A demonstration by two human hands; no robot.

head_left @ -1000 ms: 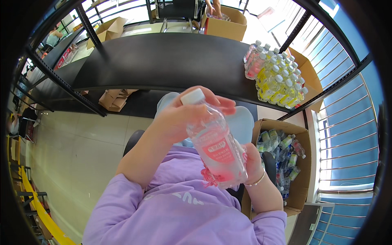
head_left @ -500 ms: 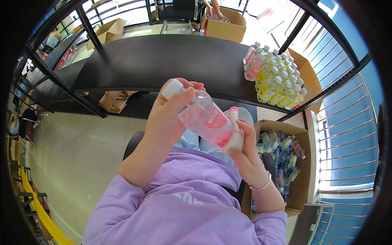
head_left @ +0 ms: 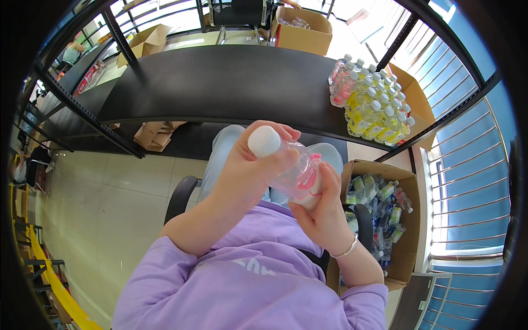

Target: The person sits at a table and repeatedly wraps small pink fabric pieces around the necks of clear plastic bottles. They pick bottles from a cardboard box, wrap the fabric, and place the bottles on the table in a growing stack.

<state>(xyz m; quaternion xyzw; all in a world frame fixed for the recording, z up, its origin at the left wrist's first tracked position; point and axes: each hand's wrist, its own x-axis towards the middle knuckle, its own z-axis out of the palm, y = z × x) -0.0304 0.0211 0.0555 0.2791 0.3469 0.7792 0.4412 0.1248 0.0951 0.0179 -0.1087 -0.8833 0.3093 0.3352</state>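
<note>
In front of my lap, my left hand (head_left: 242, 165) is closed round the upper part of a clear plastic bottle (head_left: 289, 180) with a white cap and a pink label. The bottle is tilted, its cap up toward the left. My right hand (head_left: 325, 215) is closed at the bottle's lower end, pressing what looks like a white cloth (head_left: 307, 202) with pink edging against it. Fingers and the cloth hide the bottle's base.
A black shelf table (head_left: 220, 82) stands ahead, with several capped yellow-labelled bottles (head_left: 366, 118) and pink-labelled bottles (head_left: 345, 91) grouped at its right end. Beside me on the right, a cardboard box (head_left: 410, 242) holds many loose bottles. A chair armrest (head_left: 181, 199) is at my left.
The bottle has moved down and turned, so its cap faces up more. Both hands moved with it, the right still at its lower end. Far off, another person's hands have mostly left a box.
</note>
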